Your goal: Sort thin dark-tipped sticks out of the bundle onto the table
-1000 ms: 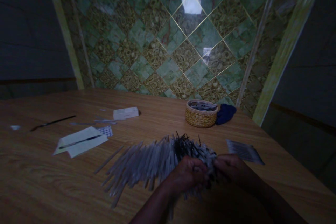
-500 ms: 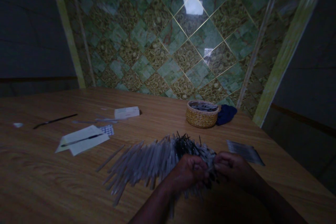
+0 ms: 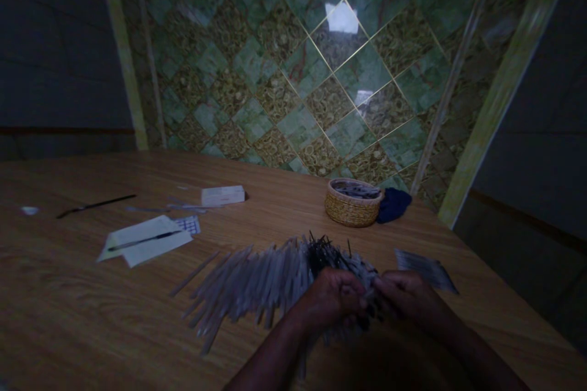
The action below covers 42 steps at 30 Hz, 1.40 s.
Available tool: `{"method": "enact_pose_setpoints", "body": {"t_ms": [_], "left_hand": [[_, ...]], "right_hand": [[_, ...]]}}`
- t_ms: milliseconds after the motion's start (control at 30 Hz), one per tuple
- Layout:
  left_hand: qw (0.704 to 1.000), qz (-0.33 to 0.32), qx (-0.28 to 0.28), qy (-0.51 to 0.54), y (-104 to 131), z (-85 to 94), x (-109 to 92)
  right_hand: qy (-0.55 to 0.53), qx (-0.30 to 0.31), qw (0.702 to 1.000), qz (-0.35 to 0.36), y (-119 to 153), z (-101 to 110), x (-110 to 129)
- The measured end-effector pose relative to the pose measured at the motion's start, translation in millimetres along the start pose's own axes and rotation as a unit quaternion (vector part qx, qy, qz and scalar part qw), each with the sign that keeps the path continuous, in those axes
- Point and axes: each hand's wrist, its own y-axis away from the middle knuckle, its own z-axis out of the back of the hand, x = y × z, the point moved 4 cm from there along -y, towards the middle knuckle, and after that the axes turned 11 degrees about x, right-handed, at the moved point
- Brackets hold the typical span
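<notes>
A wide heap of slim pale, see-through sticks [image 3: 257,284], which look like pen tubes, lies fanned out on the table. Thin black sticks [image 3: 318,253] are bunched at its right part. My left hand [image 3: 332,299] is over the heap's right end, fingers curled and closed. Close beside it, my right hand [image 3: 408,293] has thumb and fingers pinched together, its fingertips almost meeting those of the left. Whatever sits between the fingertips is too dark and small to make out. Both hands hide part of the heap.
Beyond the heap stands a woven basket [image 3: 352,211] filled with similar sticks, a dark blue cloth [image 3: 394,204] beside it. A packed flat bundle [image 3: 424,269] lies right. Leftward are a white box [image 3: 222,195], a folded paper [image 3: 156,250] with a pen, and a dark rod [image 3: 98,204].
My right hand's fingers have drawn in closer to the left hand and straightened into a pinch. My left hand has hardly moved. The camera view has shifted slightly.
</notes>
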Motion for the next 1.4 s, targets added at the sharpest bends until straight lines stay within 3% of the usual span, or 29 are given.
{"method": "enact_pose_setpoints", "body": {"t_ms": [167, 300, 567, 933, 1233, 1400], "left_hand": [[0.999, -0.021, -0.005, -0.044, 3.4, -1.9, -6.8], [0.988, -0.069, -0.024, -0.136, 3.8, -1.9, -9.8], [0.916, -0.165, -0.048, -0.362, 6.8, -11.9, -18.6], [0.887, -0.116, -0.024, -0.447, 9.5, -2.0, -19.2], [0.851, -0.092, -0.059, -0.514, 3.5, -3.0, -11.0], [0.855, -0.068, -0.061, -0.51, 3.8, -0.1, -9.1]], "right_hand": [[-0.025, -0.002, 1.0, -0.005, 5.0, -0.7, 6.2], [-0.001, -0.009, 1.0, -0.013, 8.5, -1.1, 11.5], [-0.139, -0.041, 0.981, -0.126, 4.0, -12.4, -7.6], [-0.102, -0.09, 0.984, -0.116, 8.3, 12.3, -6.7], [-0.144, -0.087, 0.975, -0.147, 1.4, 8.6, -29.2], [-0.169, -0.072, 0.972, -0.144, -3.3, 8.3, -38.4]]}}
